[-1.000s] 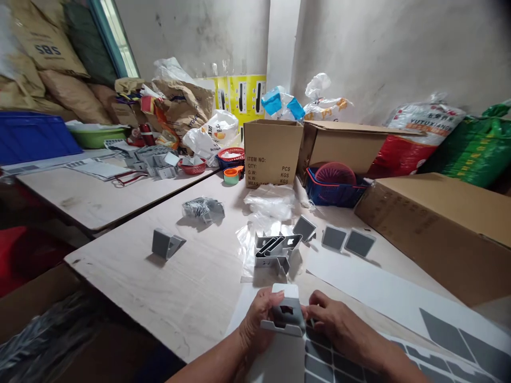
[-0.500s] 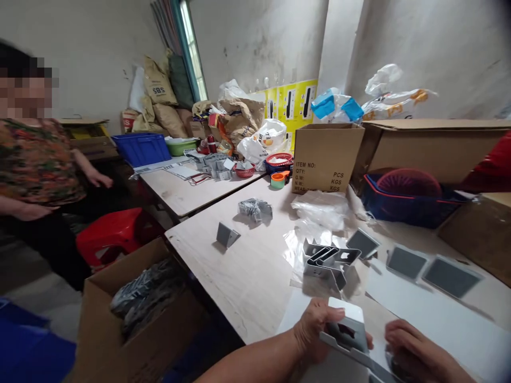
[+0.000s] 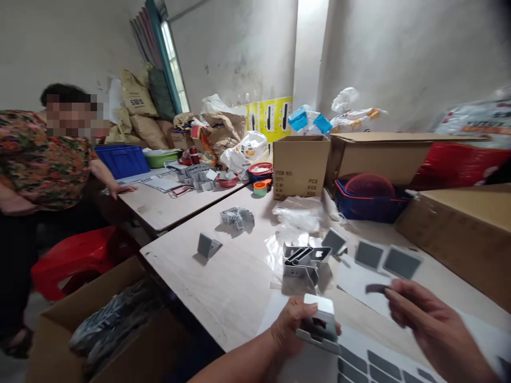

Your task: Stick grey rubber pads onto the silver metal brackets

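Observation:
My left hand is closed around a bent silver metal stand, its thumb on the top face. Between the fingertips of my right hand is a thin, curved dark grey pad, held to the right of the stand and apart from it. Below the hands lies a white sheet with rows of dark grey pads. Just beyond my left hand, several folded metal stands nest together on clear plastic. Stands with grey faces sit behind my right hand.
A single stand and a plastic-wrapped bundle are on the table's left. Cardboard box, blue basket and another carton line the back and right. A person leans on the neighbouring table, by a red stool.
The view has turned right. My right hand has risen away from beside the stand, and the grey pad now shows in its fingers. The other person has bent forward, a hand on the neighbouring table.

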Motion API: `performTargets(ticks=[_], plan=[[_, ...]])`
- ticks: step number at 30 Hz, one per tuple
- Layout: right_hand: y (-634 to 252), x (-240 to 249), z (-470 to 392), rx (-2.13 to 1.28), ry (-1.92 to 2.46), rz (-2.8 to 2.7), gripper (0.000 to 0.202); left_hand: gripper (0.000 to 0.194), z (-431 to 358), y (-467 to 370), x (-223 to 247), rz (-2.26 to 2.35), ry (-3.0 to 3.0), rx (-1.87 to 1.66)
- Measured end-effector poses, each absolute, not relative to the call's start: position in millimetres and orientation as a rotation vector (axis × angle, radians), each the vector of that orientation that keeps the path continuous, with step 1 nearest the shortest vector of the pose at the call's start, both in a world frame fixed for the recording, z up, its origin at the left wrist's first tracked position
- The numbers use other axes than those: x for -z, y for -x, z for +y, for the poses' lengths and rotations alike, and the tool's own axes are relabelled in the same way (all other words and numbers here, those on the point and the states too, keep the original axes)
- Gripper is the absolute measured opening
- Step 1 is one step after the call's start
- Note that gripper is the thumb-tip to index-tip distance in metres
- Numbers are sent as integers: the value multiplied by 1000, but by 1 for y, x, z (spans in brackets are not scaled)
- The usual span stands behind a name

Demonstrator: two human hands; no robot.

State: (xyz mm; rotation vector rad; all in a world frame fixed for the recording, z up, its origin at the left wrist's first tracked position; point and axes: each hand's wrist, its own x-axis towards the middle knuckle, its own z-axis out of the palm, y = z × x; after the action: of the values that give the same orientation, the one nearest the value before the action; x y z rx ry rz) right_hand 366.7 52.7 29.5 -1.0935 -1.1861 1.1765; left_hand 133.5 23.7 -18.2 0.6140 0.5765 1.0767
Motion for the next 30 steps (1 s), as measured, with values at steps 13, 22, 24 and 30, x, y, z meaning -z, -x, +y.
performTargets(ticks=[13, 22, 24, 30], plan=[[-349, -30, 50, -1423, 753, -763, 22, 29, 41, -135, -46, 691, -854, -924], [-350, -33, 50, -1471, 713, -654, 21, 31, 48, -138, -56, 849, -819, -913], [-349, -32, 50, -1485, 715, -649, 19, 32, 43, -138, -57, 874, -830, -915], [-351, -36, 48, -1516, 697, -600, 17, 36, 47, -165, -60, 847, -777, -929]])
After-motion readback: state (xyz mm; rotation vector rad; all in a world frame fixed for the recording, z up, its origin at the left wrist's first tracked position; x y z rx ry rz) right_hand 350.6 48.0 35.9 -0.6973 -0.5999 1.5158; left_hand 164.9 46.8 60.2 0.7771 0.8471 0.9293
